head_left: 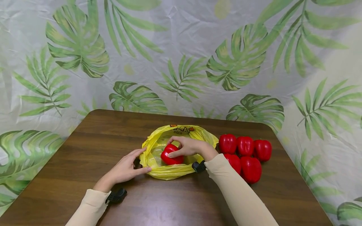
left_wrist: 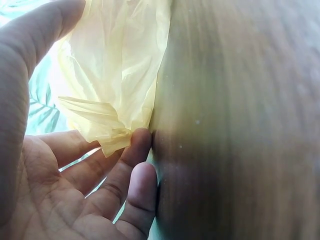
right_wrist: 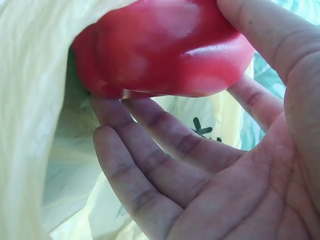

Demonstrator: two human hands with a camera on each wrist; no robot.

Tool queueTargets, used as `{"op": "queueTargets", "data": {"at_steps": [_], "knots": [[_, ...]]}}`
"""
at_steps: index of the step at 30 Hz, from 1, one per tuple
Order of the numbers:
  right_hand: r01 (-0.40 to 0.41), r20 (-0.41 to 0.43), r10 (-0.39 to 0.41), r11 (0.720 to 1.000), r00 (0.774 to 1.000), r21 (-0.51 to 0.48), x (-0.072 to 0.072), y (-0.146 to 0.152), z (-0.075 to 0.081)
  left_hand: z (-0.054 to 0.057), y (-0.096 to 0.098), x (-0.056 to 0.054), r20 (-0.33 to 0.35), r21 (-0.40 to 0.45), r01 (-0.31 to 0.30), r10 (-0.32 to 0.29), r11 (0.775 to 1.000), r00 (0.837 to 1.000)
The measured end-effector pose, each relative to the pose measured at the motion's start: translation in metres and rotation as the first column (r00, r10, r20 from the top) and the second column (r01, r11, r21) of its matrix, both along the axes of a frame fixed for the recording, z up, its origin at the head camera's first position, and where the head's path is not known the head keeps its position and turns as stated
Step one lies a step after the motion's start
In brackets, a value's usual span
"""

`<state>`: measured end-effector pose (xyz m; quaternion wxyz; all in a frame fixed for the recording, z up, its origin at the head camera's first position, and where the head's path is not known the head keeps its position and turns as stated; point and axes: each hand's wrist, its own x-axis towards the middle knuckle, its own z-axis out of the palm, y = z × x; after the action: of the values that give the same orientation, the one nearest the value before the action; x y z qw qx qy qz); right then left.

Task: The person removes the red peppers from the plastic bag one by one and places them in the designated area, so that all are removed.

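Observation:
A yellow plastic bag (head_left: 169,173) stands on the table with its mouth spread wide. My right hand (head_left: 188,147) reaches into that mouth and holds a red bell pepper (head_left: 172,156) between thumb and fingers. The right wrist view shows the pepper (right_wrist: 165,47) with fingertips under it and the thumb on its other side. At the bag's left side, my left hand (head_left: 125,168) touches the rim, thumb and fingers spread apart. In the left wrist view, the fingers (left_wrist: 142,187) lie loosely along the crumpled bag side (left_wrist: 115,80), close to the tabletop.
Several more red bell peppers (head_left: 245,146) sit grouped on the table right of the bag, beside my right forearm. The brown wooden table (head_left: 113,138) ends at a back edge in front of a leaf-patterned cloth (head_left: 186,40).

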<state>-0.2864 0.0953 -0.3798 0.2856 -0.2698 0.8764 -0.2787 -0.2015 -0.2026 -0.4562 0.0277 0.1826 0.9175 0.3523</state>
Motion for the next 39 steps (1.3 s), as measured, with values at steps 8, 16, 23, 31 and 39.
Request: {"op": "queueTargets", "data": {"at_steps": [8,16,23,31,39], "knots": [[0.016,-0.037,-0.013,0.998,0.999,0.061,0.004,-0.007,0.004,0.001,0.000,0.000,0.000,-0.002,-0.003,0.003,1.000,1.000],[0.027,-0.086,-0.016,0.993,0.996,0.118,0.006,-0.015,0.009,0.002,0.000,-0.001,0.006,0.003,-0.001,0.001,1.000,1.000],[0.023,-0.085,-0.012,0.990,0.996,0.137,0.010,-0.015,0.010,0.003,0.001,0.000,0.017,0.007,0.009,-0.009,1.000,1.000],[-0.010,-0.106,0.026,0.988,0.994,0.152,0.016,-0.016,0.010,0.003,-0.001,0.000,0.027,-0.002,-0.001,0.002,1.000,1.000],[-0.017,-0.091,0.024,0.997,0.996,0.075,0.016,-0.006,0.010,0.003,0.000,0.001,0.045,0.003,-0.003,0.003,1.000,0.999]]}}
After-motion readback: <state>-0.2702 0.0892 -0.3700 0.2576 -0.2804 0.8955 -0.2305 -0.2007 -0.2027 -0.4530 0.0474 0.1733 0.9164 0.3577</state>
